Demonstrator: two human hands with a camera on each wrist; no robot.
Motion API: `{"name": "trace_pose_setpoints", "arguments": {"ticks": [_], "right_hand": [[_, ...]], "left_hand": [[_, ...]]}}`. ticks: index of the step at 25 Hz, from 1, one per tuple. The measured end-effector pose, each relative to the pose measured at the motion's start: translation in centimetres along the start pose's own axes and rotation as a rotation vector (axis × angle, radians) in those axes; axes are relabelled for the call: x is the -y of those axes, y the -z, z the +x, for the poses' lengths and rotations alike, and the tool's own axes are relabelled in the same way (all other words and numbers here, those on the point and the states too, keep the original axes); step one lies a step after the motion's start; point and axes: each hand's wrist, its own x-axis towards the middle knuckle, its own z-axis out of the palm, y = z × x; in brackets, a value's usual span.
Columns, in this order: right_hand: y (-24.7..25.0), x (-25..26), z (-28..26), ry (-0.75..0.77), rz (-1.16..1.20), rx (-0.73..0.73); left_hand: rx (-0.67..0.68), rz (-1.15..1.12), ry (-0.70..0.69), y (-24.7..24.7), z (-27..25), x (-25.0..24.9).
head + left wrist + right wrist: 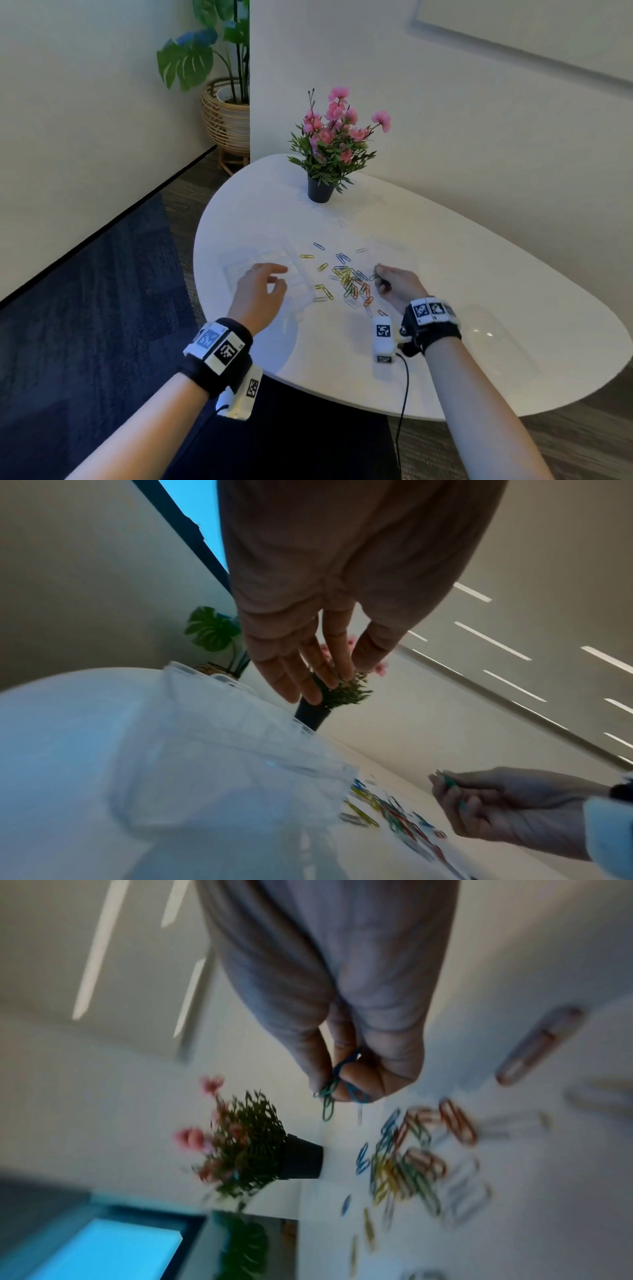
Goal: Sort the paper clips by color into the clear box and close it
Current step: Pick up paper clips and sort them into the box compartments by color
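Head view shows a white table [445, 274] with rounded edges, set against a pale wall, over dark carpet. A big-leaved plant [205, 51] in a woven basket stands on the floor at the far left corner. A flower pot [320, 190] with pink blooms and green leaves stands on the far part of the table. The clear box [270, 270] lies open on the table's left part, hard to make out against the white top; the left wrist view shows its ribbed walls [240, 750] more plainly, though which compartment holds what cannot be told. The left hand [262, 291] hovers over the box, fingers relaxed and slightly spread, holding nothing; a ring sits on one finger. The right hand [397, 286] is to the right of the box, at the right edge of the clip pile, its fingers curled in, with thumb and fingertips pinching a few green clips [330, 1096], one dangling below the fingers. The pile [352, 282] of clips in yellow, blue, green, orange and silver lies on the table between the two hands, just beside the box, with stray yellow and blue ones scattered toward the far side. Both wrists wear black bands with white marker blocks.
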Motion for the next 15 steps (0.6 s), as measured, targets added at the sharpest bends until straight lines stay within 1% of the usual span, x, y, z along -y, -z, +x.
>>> {"name": "trace_pose_setpoints", "arguments": {"ticks": [1,2,4,6,10,15], "right_hand": [[0.3,-0.6,-0.8,-0.114,0.222,0.079],[0.3,-1.3,-1.6,-0.196,0.375,0.152],[0.4,-2.5,-2.4,-0.273,0.555,0.242],[0.2,-3.2,-3.2,-0.298,0.660,0.272],[-0.6,-3.5,-3.8,-0.301,0.782,0.298],[-1.3,-3.8,-4.5,-0.267,0.674,0.424]], "left_hand": [[0.046,0.001,-0.035,-0.9,0.0,-0.6],[0.092,0.011,-0.071,-1.6,0.0,-1.2],[0.174,0.036,-0.134,-2.9,0.1,-2.2],[0.219,0.062,-0.181,-3.9,0.2,-3.0],[0.223,0.090,-0.219,-4.6,0.7,-4.0],[0.224,0.136,-0.292,-5.5,1.4,-4.8]]}}
